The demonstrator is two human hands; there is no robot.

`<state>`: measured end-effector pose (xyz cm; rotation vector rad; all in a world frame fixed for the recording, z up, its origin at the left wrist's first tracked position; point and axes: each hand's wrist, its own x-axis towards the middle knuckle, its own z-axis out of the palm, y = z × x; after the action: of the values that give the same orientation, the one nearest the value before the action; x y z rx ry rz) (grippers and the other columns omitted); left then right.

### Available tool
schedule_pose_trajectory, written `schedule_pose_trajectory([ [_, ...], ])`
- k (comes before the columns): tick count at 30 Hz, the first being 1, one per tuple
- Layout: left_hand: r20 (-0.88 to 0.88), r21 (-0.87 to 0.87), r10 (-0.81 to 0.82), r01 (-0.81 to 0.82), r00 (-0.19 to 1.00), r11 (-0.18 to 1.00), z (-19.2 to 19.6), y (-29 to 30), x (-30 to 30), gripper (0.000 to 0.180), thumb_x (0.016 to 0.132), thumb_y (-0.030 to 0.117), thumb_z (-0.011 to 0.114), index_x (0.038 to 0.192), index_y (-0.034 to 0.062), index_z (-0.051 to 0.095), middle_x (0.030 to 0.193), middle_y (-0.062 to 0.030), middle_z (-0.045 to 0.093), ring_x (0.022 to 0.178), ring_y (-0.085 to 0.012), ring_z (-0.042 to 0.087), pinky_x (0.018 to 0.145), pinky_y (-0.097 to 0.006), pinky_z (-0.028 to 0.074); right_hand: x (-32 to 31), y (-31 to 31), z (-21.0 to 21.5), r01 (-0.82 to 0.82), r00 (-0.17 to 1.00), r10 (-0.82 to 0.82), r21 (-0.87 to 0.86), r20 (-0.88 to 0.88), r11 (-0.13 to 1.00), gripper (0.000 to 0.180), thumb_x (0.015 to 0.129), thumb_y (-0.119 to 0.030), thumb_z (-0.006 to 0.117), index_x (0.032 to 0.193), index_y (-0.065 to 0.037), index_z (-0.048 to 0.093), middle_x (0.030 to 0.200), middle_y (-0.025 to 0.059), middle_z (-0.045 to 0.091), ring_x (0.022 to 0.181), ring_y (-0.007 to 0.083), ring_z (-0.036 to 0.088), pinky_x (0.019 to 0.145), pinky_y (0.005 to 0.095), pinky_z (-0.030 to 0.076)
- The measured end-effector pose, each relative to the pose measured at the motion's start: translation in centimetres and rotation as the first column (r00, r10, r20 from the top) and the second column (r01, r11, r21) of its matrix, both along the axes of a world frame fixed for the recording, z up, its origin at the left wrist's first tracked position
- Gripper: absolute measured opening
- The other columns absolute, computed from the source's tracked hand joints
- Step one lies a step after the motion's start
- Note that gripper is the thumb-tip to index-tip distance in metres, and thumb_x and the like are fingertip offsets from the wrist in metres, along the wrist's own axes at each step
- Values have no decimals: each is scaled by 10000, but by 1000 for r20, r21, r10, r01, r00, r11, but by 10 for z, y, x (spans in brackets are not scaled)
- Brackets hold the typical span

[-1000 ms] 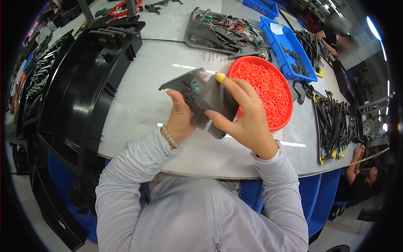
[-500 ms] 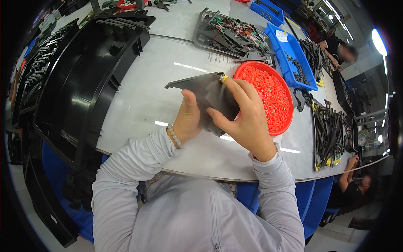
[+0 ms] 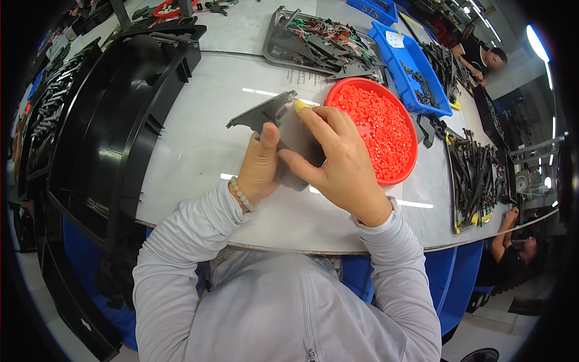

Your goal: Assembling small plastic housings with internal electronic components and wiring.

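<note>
Above the middle of the white table I hold a dark grey plastic part, tilted, with a narrow arm reaching up and to the left. My left hand, a beaded bracelet at its wrist, is closed around the part's left side, its thumb upright along it. Across the part's right side lies my right hand, thumb and fingers pressed on it. A yellow cover sits on that hand's index fingertip, which touches the part's upper corner. Beside my right hand stands a round red tub of small red-orange plastic pieces.
On the left stands a large black bin. At the back are a metal tray of dark parts and wires and a blue bin of small black pieces. Dark strips are piled at right. Co-workers sit along the right side.
Both hands have moved slightly left with the grey part, and the part has turned a little. The whole view has shifted slightly too.
</note>
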<state>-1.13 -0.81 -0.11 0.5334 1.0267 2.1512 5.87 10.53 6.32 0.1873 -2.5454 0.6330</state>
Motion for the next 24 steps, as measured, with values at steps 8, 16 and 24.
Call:
schedule_pose_trajectory([
  [8,144,-49,56,-50,988,998,7,-3,-4,968,670,843,355,1189,36,483,1143,-114,551,1035,-216,571,902,-340,481,16,6,-16,11,999,-10,16,-41,1000,916,543,-438,821,1176,108,446,1041,184,499,940,314,505,796,385,450],
  [16,156,-162,108,-83,982,983,8,-4,-2,963,696,848,275,1170,39,489,1128,-105,550,1011,-219,569,887,-356,484,14,11,-26,22,994,-31,-88,-101,996,834,536,-396,821,1124,96,492,1006,176,527,916,305,521,781,371,453],
  [24,161,-211,174,-139,971,968,7,-2,-2,913,672,852,347,1113,69,507,1058,-77,562,962,-181,581,818,-312,512,14,13,-31,34,988,-54,-134,-145,990,790,519,-417,812,1061,82,529,937,154,548,886,295,527,770,366,456],
])
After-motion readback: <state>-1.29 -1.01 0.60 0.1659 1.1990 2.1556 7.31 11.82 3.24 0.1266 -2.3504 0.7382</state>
